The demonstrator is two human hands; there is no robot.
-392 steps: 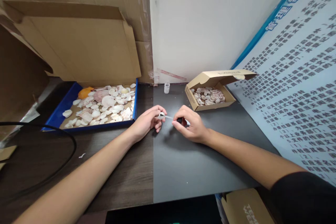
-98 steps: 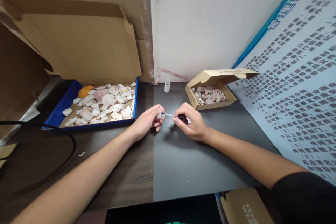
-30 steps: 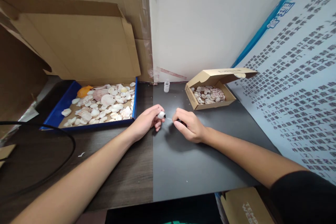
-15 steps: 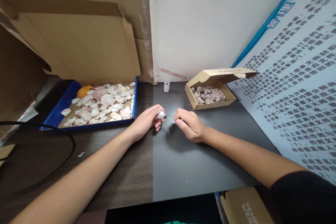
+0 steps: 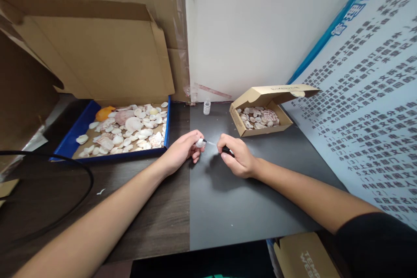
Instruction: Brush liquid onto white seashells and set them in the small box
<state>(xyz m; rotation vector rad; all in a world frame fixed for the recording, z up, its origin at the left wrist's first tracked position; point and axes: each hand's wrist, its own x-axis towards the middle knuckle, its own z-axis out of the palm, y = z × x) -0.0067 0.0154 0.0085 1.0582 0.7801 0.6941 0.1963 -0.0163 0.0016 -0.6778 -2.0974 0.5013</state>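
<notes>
Between the thumb and fingers of my left hand [image 5: 185, 147] is a small white seashell [image 5: 200, 143]. My right hand [image 5: 237, 155] grips the black cap-like handle of a small applicator brush [image 5: 227, 151]. Its thin pale stem points left, and the dark tip meets or nearly meets the shell; I cannot tell which. Behind the hands stands a small clear glass bottle [image 5: 206, 107] with a label, upright near the wall and without a visible cap.
To the left, an open blue-sided cardboard box [image 5: 70, 132] holds many shells. A smaller open cardboard box [image 5: 243, 128] with shells stands at the back right. A black cable [image 5: 87, 178] loops over the table's left side. A white scrap [image 5: 101, 191] lies near my left forearm.
My right hand has turned and its fingers have shifted, so the brush's black handle now shows. The brush tip has moved up slightly against the shell's edge. My left hand is nearly still.
</notes>
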